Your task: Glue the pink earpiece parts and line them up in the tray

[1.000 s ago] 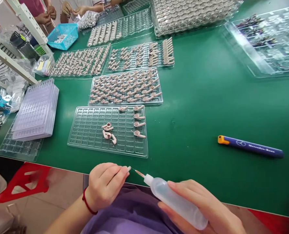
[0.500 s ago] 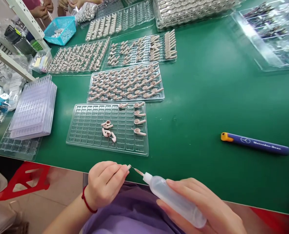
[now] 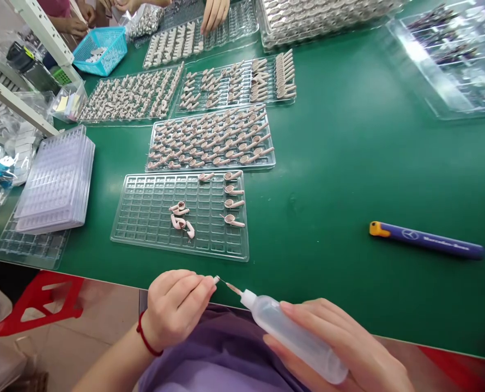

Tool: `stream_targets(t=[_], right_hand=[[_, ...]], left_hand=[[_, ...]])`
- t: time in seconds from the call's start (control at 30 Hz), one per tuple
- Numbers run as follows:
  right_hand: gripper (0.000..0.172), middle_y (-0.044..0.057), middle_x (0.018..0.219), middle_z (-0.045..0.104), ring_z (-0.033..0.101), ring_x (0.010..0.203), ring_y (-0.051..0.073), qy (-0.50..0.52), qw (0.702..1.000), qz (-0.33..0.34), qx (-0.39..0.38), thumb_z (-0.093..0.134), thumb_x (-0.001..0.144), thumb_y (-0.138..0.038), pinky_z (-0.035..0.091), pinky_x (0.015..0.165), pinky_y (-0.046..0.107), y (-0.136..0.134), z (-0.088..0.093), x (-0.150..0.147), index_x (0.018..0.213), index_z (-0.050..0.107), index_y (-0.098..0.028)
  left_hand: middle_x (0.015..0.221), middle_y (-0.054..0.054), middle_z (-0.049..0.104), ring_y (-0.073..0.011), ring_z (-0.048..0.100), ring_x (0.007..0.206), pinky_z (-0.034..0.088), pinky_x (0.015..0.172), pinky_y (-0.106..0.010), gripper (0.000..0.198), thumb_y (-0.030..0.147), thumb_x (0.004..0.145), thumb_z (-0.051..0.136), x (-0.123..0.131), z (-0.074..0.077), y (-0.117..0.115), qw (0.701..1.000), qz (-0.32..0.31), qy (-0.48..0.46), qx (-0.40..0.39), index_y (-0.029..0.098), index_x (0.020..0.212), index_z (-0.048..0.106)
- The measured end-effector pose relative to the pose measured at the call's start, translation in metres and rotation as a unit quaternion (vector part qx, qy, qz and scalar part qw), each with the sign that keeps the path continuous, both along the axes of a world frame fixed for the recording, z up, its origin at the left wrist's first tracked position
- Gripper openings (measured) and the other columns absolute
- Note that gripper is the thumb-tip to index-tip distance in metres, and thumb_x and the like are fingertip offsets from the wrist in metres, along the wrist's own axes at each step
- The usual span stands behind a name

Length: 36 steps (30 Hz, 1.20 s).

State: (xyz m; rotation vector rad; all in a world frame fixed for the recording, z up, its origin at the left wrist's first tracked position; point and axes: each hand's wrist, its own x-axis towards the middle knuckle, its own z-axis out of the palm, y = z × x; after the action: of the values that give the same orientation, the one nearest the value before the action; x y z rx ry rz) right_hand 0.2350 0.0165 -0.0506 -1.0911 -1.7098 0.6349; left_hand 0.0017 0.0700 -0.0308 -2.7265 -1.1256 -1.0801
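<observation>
My left hand (image 3: pixel 181 305) is closed in a pinch around a small pale plastic part (image 3: pixel 216 279), most of it hidden by the fingers. In my right hand (image 3: pixel 340 343) lies a translucent squeeze bottle (image 3: pixel 295 335) with a white cap and a thin needle tip (image 3: pixel 233 288), pointing left at the part's end. The tip is at or very close to the part; contact is too small to make out. Just beyond the hands, a clear compartment tray (image 3: pixel 144 239) holds several pale pink spoon-shaped pieces (image 3: pixel 234 220), some in a right-hand column and a few loose in the middle.
Behind stand more filled trays (image 3: pixel 210 139), and a tray stack (image 3: pixel 56 179) is at left. A blue pen-shaped tool (image 3: pixel 430 242) lies on the green table (image 3: pixel 328 179) at right. A blue basket (image 3: pixel 101 51) and co-workers' hands (image 3: pixel 214 13) are at the far side.
A co-worker's hand has come in over the far tray at the top. My own hands, the bottle and the part stay almost still.
</observation>
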Motion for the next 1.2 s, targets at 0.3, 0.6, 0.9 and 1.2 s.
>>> stream_targets(t=[0.3, 0.6, 0.9, 1.2], right_hand=[[0.062, 0.003, 0.079, 0.071, 0.061, 0.061, 0.018, 0.014, 1.0, 0.003, -0.005, 0.066, 0.077, -0.002, 0.052, 0.055, 0.031, 0.001, 0.001, -0.002, 0.132, 0.056, -0.029], [0.032, 0.004, 0.091, 0.073, 0.069, 0.068, 0.018, 0.143, 0.954, -0.128, -0.232, 0.077, 0.076, -0.037, 0.057, 0.054, 0.021, -0.003, 0.005, -0.001, 0.105, 0.067, -0.028], [0.038, 0.002, 0.085, 0.063, 0.058, 0.07, 0.015, 0.458, 0.8, -0.021, -0.387, 0.08, 0.072, -0.047, 0.052, 0.064, 0.027, 0.004, 0.03, -0.043, 0.097, 0.06, -0.027], [0.044, 0.001, 0.083, 0.057, 0.052, 0.07, 0.015, 0.533, 0.735, 0.08, -0.412, 0.083, 0.064, -0.05, 0.046, 0.061, 0.026, 0.0, 0.003, -0.048, 0.093, 0.058, -0.027]], left_hand=[[0.082, -0.004, 0.076, -0.016, 0.069, 0.073, 0.059, 0.068, -0.028, 0.019, 0.005, 0.083, 0.07, -0.001, -0.003, -0.001, 1.0, -0.001, 0.0, -0.003, 0.011, 0.101, 0.068], [0.085, -0.005, 0.074, -0.0149, 0.068, 0.078, 0.059, 0.071, -0.027, 0.017, 0.011, 0.09, 0.063, 0.009, 0.012, -0.009, 0.981, 0.003, -0.131, -0.143, 0.016, 0.106, 0.067], [0.079, -0.005, 0.077, -0.0149, 0.071, 0.069, 0.057, 0.066, -0.023, 0.015, 0.031, 0.092, 0.064, 0.03, 0.032, -0.029, 0.887, -0.025, -0.27, -0.374, 0.019, 0.093, 0.074], [0.074, -0.005, 0.073, -0.0138, 0.067, 0.068, 0.056, 0.065, -0.023, 0.016, 0.031, 0.092, 0.064, 0.034, 0.033, -0.03, 0.9, -0.062, -0.272, -0.335, 0.018, 0.091, 0.074]])
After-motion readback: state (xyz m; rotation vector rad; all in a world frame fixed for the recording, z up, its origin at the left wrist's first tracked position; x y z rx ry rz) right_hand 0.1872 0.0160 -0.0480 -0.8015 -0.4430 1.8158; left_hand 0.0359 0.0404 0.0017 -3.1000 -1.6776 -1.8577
